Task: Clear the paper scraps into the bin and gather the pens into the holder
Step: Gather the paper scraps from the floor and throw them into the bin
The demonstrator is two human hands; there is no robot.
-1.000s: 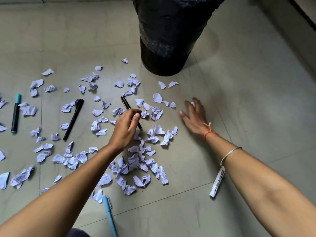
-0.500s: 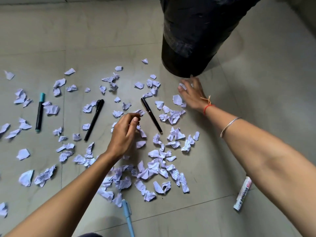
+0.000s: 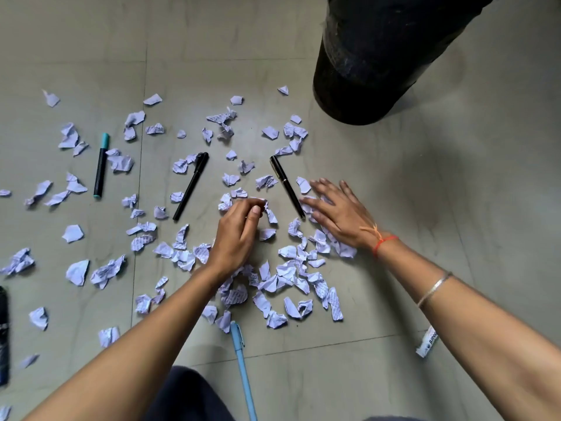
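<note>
Several crumpled pale lilac paper scraps [image 3: 285,273] lie scattered over the grey tiled floor. My left hand [image 3: 238,232] is in the middle of them, its fingertips pinched on a small scrap [image 3: 261,202]. My right hand [image 3: 337,212] lies flat with fingers spread on scraps, just right of a black pen [image 3: 287,186]. A second black pen [image 3: 191,185] lies to the left, and a teal-capped marker [image 3: 100,165] lies farther left. A light blue pen [image 3: 243,369] points toward me. The black bin [image 3: 379,62] stands at the far right. No pen holder is in view.
A white marker [image 3: 428,344] lies partly hidden under my right forearm. A dark object [image 3: 3,335] sits at the left edge. My dark-clothed knee [image 3: 185,396] is at the bottom. Floor to the right of the bin is bare tile.
My right hand has drawn back from the foot of the bin toward me, now flat beside the black pen. My left hand stays pinched among the scraps. The view has shifted left.
</note>
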